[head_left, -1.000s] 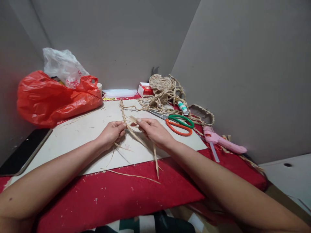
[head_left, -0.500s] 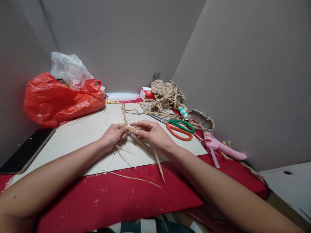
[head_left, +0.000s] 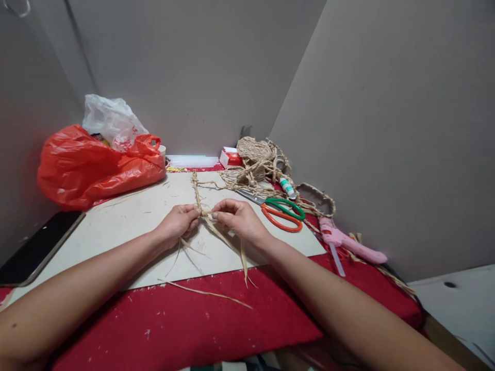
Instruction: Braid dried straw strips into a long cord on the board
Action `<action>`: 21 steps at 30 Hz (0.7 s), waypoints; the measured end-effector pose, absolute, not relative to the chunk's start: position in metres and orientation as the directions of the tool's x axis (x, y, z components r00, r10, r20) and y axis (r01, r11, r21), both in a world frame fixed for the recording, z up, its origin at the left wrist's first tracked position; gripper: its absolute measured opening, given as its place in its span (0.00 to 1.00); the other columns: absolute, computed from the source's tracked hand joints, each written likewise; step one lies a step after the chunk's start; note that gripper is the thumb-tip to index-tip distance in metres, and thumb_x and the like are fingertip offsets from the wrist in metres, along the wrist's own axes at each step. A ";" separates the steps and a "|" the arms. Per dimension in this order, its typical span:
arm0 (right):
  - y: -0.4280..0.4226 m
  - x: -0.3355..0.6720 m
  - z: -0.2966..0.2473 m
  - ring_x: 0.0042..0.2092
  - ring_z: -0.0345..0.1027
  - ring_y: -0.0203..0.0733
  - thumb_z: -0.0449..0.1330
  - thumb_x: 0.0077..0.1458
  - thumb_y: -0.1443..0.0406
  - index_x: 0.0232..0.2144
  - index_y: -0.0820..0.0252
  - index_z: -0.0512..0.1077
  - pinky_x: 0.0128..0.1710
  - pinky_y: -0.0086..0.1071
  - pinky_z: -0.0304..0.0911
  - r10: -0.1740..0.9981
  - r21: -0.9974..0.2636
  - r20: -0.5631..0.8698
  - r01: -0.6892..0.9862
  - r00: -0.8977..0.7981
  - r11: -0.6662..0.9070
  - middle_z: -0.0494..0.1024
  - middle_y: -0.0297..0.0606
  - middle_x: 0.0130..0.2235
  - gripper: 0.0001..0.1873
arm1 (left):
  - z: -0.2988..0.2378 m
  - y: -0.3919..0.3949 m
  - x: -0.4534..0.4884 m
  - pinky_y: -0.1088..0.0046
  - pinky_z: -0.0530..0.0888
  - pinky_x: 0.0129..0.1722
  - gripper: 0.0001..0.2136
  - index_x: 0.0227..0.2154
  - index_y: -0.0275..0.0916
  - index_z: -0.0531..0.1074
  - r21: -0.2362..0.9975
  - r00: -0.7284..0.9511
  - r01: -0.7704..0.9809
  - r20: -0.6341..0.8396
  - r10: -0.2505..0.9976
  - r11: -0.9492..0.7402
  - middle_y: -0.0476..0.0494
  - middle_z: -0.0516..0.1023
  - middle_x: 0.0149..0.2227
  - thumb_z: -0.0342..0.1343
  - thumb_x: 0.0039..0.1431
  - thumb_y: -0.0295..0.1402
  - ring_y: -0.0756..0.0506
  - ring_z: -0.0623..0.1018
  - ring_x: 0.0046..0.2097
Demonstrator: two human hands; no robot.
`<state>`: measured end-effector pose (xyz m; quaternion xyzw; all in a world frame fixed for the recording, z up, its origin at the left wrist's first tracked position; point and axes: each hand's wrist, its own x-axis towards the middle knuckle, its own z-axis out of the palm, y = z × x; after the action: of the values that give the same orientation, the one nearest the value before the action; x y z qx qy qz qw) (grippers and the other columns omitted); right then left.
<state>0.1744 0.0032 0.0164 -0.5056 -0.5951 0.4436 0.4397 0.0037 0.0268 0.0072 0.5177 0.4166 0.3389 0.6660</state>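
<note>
Your right hand is now slightly farther from your left hand, its grip pinching a pale strand, seemingly tightening it; your left pinches the fibre cord on the white board.

Left hand fingers hide the braid's near end; how the strands cross there is too small to tell. Right hand covers part of the strands. Left forearm runs off lower left, right forearm off the bottom. Phone is clipped by left edge. Red bag mostly hides its contents and partly blocks a cup. Dark item behind rope pile is mostly hidden, unidentifiable. Tube print is unreadable. Clothing is cut off at bottom.
</note>
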 end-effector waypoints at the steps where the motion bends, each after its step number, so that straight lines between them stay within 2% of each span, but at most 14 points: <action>1: 0.004 0.173 0.015 0.25 0.59 0.31 0.60 0.44 0.63 0.25 0.62 0.70 0.24 0.27 0.56 0.991 -0.966 0.094 0.233 -0.092 0.113 0.69 0.33 0.24 0.07 | 0.007 0.027 0.004 0.78 0.42 0.14 0.11 0.19 0.38 0.61 0.972 0.424 -0.018 -0.205 0.882 0.235 0.57 0.53 0.12 0.53 0.54 0.34 0.58 0.49 0.13; 8: 0.017 0.170 0.000 0.28 0.61 0.34 0.59 0.45 0.64 0.23 0.63 0.70 0.27 0.28 0.57 0.973 -0.906 0.225 0.356 -0.051 0.229 0.70 0.34 0.25 0.07 | 0.008 0.027 0.005 0.77 0.43 0.15 0.10 0.21 0.38 0.64 0.971 0.438 -0.013 -0.208 0.875 0.237 0.57 0.54 0.12 0.53 0.54 0.34 0.58 0.49 0.13; 11: 0.020 0.174 -0.003 0.30 0.63 0.36 0.59 0.48 0.62 0.33 0.62 0.73 0.31 0.30 0.58 0.957 -0.838 0.283 0.467 -0.068 0.282 0.72 0.36 0.28 0.11 | 0.007 0.027 0.006 0.77 0.43 0.15 0.11 0.20 0.38 0.64 0.976 0.416 0.018 -0.207 0.886 0.219 0.57 0.54 0.11 0.54 0.54 0.35 0.58 0.49 0.13; 13: 0.019 0.176 0.000 0.32 0.65 0.39 0.58 0.50 0.62 0.42 0.60 0.73 0.34 0.32 0.58 0.941 -0.730 0.315 0.602 -0.123 0.324 0.74 0.38 0.31 0.16 | 0.007 0.027 0.007 0.77 0.43 0.15 0.11 0.19 0.38 0.64 0.980 0.416 0.022 -0.190 0.889 0.199 0.56 0.54 0.12 0.54 0.55 0.35 0.58 0.50 0.13; 15: 0.018 0.177 0.007 0.35 0.65 0.41 0.56 0.53 0.61 0.44 0.57 0.73 0.36 0.33 0.57 0.924 -0.555 0.321 0.748 -0.210 0.363 0.75 0.40 0.34 0.16 | 0.006 0.027 0.007 0.76 0.43 0.15 0.12 0.19 0.39 0.64 0.983 0.420 0.026 -0.177 0.890 0.183 0.56 0.54 0.12 0.53 0.55 0.35 0.58 0.50 0.13; 18: 0.018 0.177 0.021 0.38 0.63 0.44 0.53 0.57 0.60 0.36 0.59 0.76 0.36 0.34 0.55 0.891 -0.275 0.286 0.860 -0.352 0.429 0.73 0.44 0.36 0.14 | 0.007 0.026 0.008 0.76 0.43 0.16 0.11 0.19 0.39 0.65 0.985 0.412 0.044 -0.172 0.895 0.169 0.55 0.53 0.12 0.52 0.56 0.34 0.57 0.50 0.14; 21: 0.021 0.174 0.031 0.39 0.62 0.44 0.52 0.57 0.62 0.31 0.62 0.75 0.36 0.34 0.53 0.848 -0.133 0.255 0.852 -0.464 0.506 0.73 0.47 0.37 0.14 | 0.008 0.025 0.008 0.75 0.43 0.17 0.12 0.18 0.39 0.64 0.986 0.399 0.067 -0.165 0.902 0.151 0.55 0.53 0.12 0.51 0.56 0.33 0.57 0.50 0.14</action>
<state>0.1744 0.0206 0.0307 -0.4967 -0.8556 -0.0066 0.1452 0.0082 0.0248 0.0080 0.5585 0.4337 0.3353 0.6225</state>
